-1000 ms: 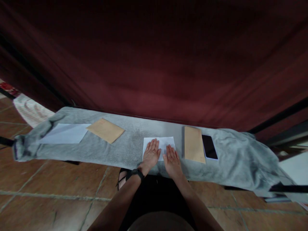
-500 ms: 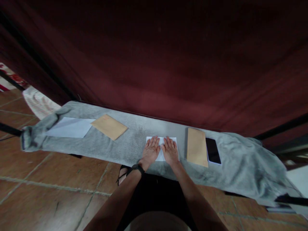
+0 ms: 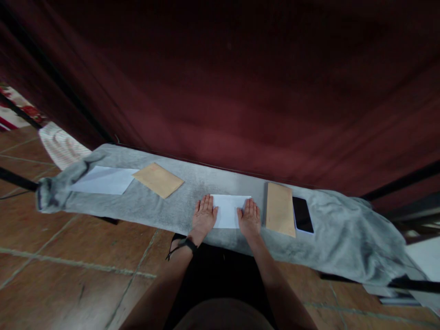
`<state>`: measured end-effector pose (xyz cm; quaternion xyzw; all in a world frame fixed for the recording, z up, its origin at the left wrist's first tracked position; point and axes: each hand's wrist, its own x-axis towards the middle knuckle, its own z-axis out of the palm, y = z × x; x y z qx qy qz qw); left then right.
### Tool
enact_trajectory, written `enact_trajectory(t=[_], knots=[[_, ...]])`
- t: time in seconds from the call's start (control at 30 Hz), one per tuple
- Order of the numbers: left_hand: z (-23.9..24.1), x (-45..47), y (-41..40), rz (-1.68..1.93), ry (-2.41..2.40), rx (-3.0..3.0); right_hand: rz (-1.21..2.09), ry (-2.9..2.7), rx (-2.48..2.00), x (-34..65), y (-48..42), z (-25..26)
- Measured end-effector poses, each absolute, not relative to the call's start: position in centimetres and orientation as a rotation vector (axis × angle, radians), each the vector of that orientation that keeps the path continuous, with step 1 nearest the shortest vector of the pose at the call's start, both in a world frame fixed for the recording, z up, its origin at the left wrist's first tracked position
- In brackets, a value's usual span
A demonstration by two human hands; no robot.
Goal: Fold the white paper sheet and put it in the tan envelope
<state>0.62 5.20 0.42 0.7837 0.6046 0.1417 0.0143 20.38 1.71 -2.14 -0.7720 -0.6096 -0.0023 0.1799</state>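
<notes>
Between both hands (image 3: 204, 217) (image 3: 250, 222) — white paper (image 3: 227, 212), sides touched, on grey cloth (image 3: 338, 229)

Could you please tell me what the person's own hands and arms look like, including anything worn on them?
The left hand and right hand wear no gloves, and no sleeves show. A black band, perhaps a watch, circles the left wrist; none shows on the right.

Prob a home rm, can't confirm: grey blanket-draped bench (image 3: 333, 220), dk red drape (image 3: 227, 91) behind bench, brown tile flr (image 3: 92, 293) below bench, striped cloth (image 3: 63, 146) just L of bench.
</notes>
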Motion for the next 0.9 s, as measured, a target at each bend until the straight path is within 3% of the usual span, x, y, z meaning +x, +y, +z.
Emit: enact_trajectory(t=[0.33, 0.57, 0.9], knots=[[0.8, -1.4, 2.7, 0.662, 2.111, 2.264, -0.080, -1.665, -2.079, 20.5, -2.5, -1.9], [1.0, 2.5, -2.2, 0.498, 1.462, 2.657, 0.012, -2.048, -1.841, 17.7, -6.0, -0.8], [0.5, -1.5, -2.8, 0.534, 1.655, 2.638, -0.079, -1.757, -2.174, 21.9, -4.5, 0.5]])
